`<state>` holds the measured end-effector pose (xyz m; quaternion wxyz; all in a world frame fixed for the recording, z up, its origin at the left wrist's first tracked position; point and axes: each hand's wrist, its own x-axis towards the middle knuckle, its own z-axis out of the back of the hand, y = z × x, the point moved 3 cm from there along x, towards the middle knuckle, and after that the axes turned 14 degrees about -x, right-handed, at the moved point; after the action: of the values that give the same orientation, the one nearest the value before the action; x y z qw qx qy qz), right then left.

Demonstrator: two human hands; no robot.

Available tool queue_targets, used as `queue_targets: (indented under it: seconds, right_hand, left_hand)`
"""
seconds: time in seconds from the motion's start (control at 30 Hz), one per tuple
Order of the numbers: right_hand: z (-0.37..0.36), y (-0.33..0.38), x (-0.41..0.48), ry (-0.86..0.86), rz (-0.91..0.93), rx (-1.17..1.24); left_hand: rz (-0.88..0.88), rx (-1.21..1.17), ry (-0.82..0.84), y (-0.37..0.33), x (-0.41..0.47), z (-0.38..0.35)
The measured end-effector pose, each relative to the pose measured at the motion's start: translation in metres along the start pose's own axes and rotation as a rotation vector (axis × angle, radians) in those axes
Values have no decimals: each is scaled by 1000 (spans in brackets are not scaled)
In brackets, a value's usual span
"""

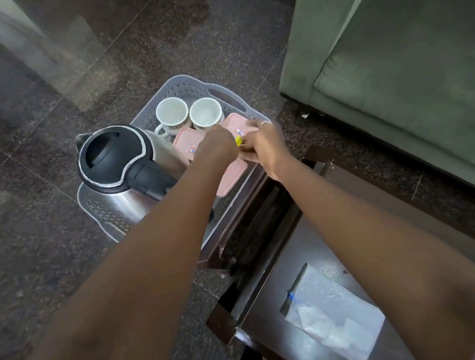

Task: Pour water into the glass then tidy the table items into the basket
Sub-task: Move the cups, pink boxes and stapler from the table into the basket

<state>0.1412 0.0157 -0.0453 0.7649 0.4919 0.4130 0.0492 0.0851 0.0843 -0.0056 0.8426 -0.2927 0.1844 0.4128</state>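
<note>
Grey basket [142,118] sitting on floor beside dark table [263,286], holding kettle [114,157], two white cups [172,114], pink lidded boxes [188,141]. Both arms reaching over it; left hand [219,145] and right hand [265,145] meeting at small yellow item [238,140], grip unclear.

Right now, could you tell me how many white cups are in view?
2. The left cup and the right cup stand side by side at the basket's far end; others may be hidden.

Nothing could be read. The left pink lid [184,138], just beyond the left hand [219,147], and the right pink lid [240,120], just beyond the right hand [263,145], each bore a small red-and-blue sticker, its print too blurred.
</note>
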Motion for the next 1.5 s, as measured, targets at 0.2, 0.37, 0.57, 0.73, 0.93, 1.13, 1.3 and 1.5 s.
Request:
queue_targets:
  seconds: [0.2,0.37,0.57,0.73,0.93,1.13,1.3,1.5]
  right_hand:
    - [12,2,-14,310,19,-140]
    - [3,-1,-21,384,32,-200]
    - [-28,-1,-30,194,167,-592]
    - [-37,8,-30,131,248,-889]
    - [-42,0,-35,153,283,-1060]
    - [-57,-10,-42,236,240,-1055]
    - [-57,-9,-39,230,253,-1130]
    - [-54,-11,-39,161,330,-1297]
  left_hand:
    - [-28,27,84,-1,-10,-11]
    - [-35,183,181,5,-21,5]
    - [-76,-21,-139,10,-23,32]
    - [-129,30,-141,9,-21,24]
    - [-210,238,-33,19,-25,10]
    - [-253,299,-98,26,-29,20]
    - [-242,321,-114,29,-29,28]
    - [-224,376,-103,34,-30,27]
